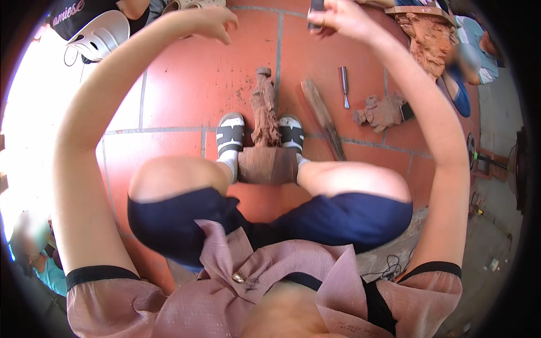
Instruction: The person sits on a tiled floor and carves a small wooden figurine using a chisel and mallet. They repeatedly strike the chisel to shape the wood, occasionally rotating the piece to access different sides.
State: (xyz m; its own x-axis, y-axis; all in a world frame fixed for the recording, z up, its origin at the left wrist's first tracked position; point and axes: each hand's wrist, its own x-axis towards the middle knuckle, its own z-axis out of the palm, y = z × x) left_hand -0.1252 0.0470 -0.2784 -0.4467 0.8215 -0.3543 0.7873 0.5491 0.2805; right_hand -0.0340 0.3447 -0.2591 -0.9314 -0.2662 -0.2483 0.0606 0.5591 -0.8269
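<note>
My left hand (209,22) is raised over the floor at the top, its fingers loosely bent and apart, with nothing in them. Across from it, my right hand (345,21) grips a small dark rectangular thing (316,10), partly cut off by the top edge; its kind is unclear. Between my sandaled feet stands a carved reddish-brown statuette (264,107), upright on a round wooden block (267,165). Neither hand touches it. To its right lie a long wooden club (323,116), a flat chisel (344,84) and a second carved figure (383,112), which lies on its side.
Red floor tiles (174,90) spread around my feet, with crumbs near the statuette. At the upper right, a person sits by a large rough carving (426,42). A white cap (101,35) and another person show at the upper left. Cables (389,267) lie by my right elbow.
</note>
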